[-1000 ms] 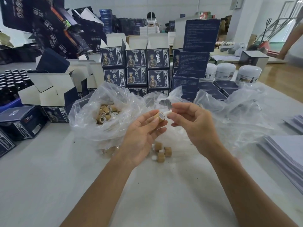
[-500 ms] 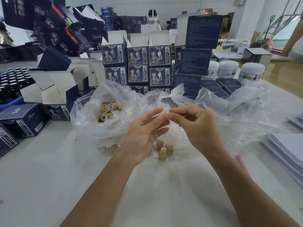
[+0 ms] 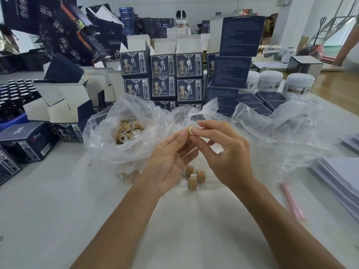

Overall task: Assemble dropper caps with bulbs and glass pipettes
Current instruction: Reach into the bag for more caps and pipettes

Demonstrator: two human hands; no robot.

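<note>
Presently, both hands are raised above the table (image 3: 58,210), meeting in front of a clear bag (image 3: 108,148). The left hand (image 3: 167,162) lies palm up, thumb and fingertips curled onto a tan cap (image 3: 192,131) and pinching it from the left. The right hand (image 3: 229,152) pinches the same cap from the right, forefinger over its top edge, thumb beneath. The cap's open end, showing a pale inner ring, faces the camera. Whether a bulb is seated in it cannot be told.

Three loose caps (image 3: 194,176) lie on the table directly below the hands, close together; one shows a white end. More caps (image 3: 128,131) are heaped inside the bag, left of the hands. A second bag (image 3: 281,129) is spread out to the right.

Behind the bags stand stacked dark boxes (image 3: 163,74), several with flaps raised. White jars (image 3: 298,83) stand at the right rear. Dark bottles (image 3: 13,92) fill a tray at far left. A paper stack (image 3: 342,177) sits at the right edge, with a pink stick (image 3: 291,202) just beside it on the table.
</note>
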